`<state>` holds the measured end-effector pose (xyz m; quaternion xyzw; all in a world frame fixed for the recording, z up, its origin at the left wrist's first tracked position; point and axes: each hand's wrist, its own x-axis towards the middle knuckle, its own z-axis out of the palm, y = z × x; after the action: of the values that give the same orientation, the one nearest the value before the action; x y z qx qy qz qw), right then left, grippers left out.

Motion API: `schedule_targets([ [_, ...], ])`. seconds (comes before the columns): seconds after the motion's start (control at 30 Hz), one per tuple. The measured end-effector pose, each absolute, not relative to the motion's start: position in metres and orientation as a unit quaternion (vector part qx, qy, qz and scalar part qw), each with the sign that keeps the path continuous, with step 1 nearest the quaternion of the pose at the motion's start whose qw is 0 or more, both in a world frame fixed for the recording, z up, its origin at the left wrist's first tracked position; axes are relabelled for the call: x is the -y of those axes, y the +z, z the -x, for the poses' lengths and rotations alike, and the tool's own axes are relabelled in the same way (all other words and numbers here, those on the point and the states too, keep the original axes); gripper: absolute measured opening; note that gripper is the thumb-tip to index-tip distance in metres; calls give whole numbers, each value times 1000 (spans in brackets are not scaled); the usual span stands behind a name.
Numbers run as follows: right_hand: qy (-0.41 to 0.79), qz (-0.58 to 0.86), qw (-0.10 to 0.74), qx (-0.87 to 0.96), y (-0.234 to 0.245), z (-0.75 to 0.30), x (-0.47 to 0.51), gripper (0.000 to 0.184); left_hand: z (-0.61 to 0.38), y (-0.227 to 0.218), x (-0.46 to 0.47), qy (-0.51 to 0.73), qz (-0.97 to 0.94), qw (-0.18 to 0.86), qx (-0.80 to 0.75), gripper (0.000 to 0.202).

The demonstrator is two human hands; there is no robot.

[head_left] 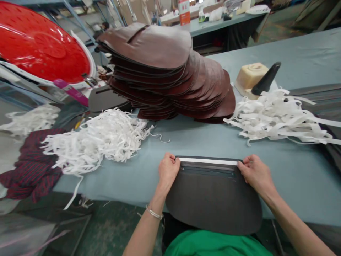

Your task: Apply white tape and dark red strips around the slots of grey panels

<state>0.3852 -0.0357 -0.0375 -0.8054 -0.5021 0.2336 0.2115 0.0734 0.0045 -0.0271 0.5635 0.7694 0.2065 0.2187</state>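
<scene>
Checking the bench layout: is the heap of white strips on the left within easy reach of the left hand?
Probably yes: the left hand sits near the heap of white strips, with only bare table between.

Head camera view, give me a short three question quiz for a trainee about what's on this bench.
1. True or false: both hands touch the white strip along the top edge of the dark grey panel.
2. What lies closest to the left hand: A) the pile of white strips, B) the cream block, C) the red tub?
3. What colour is the stack of leather pieces behind the panel?

Key: 1. True; the right hand pinches the other end. 2. A. 3. Dark brown.
</scene>
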Motion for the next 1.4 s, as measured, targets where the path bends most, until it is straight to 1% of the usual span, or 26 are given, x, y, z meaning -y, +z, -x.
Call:
schedule_targets([
  [0.07,161,812,178,532,-32,-378,39,14,-80,-26,4,223,-583,166,-763,13],
  [0.13,87,782,160,596,-26,-363,42,13,-90,-23,15,239,-634,118,-726,15],
  [0.2,37,691,165,702,-21,-343,44,20,-101,-19,28,228,-711,82,-660,21],
  [0.3,1,534,158,831,-21,-313,43,32,-108,-15,41,175,-796,66,-576,35],
  [0.37,-13,498,141,856,-24,-300,41,35,-104,-16,43,153,-814,65,-557,38],
  [0.43,-14,500,139,855,-26,-293,39,33,-96,-18,39,148,-820,63,-549,38],
  [0.53,0,521,142,842,-24,-291,34,25,-84,-23,32,164,-827,63,-534,36],
  [0.67,-3,553,128,823,-18,-288,20,21,-79,-29,30,237,-787,75,-565,28],
  [0.73,-13,571,109,813,-16,-284,11,25,-79,-30,31,265,-768,85,-577,23],
  [0.83,-12,588,83,805,-18,-270,-1,35,-79,-29,33,271,-762,95,-580,20],
  [0.9,14,568,97,817,-20,-258,-8,34,-79,-28,34,267,-760,98,-584,20],
  [0.97,47,533,127,835,-23,-244,-14,25,-78,-27,34,261,-760,103,-586,19],
  [1.03,67,503,149,849,-27,-231,-17,18,-78,-27,34,255,-762,102,-587,22],
  [1.17,61,478,158,862,-33,-215,-15,23,-80,-26,32,235,-768,72,-592,44],
  [1.23,49,471,157,867,-34,-212,-10,24,-82,-26,31,210,-775,64,-592,51],
  [1.4,16,472,138,870,-30,-220,3,25,-84,-25,30,167,-782,48,-598,48],
])
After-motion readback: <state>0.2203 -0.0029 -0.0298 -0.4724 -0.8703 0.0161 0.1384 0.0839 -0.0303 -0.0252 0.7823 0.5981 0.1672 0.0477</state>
